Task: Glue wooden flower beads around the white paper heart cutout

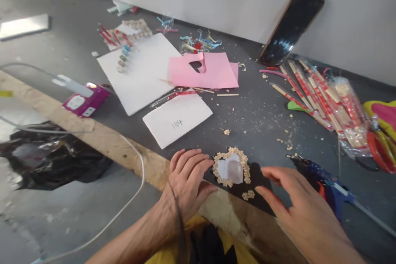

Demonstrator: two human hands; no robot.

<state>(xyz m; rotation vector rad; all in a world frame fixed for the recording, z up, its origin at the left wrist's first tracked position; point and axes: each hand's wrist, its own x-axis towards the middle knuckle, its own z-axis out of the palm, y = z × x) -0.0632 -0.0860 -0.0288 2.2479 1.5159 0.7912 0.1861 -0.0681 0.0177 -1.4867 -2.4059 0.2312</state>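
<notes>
A heart-shaped ring of small pale beige pieces (246, 161) lies on the dark table, with a white paper (232, 169) inside it. Just left of the ring, my left hand (190, 177) rests at the table's edge, fingers stretched out and holding nothing. To its right is my right hand (291, 198), thumb and fingers apart with nothing between them. Near the right fingertips sits a small loose cluster of the same pieces (248, 195). A blue glue gun (328, 185) lies beyond the right hand, partly hidden by it.
A white board marked 154 (177, 119), a larger white board (136, 78) and pink paper with a heart cutout (216, 70) lie ahead. Wrapped chopsticks (324, 99), red-handled scissors (379, 148) and a leaning phone (292, 27) are right. A purple power adapter (86, 101) sits left.
</notes>
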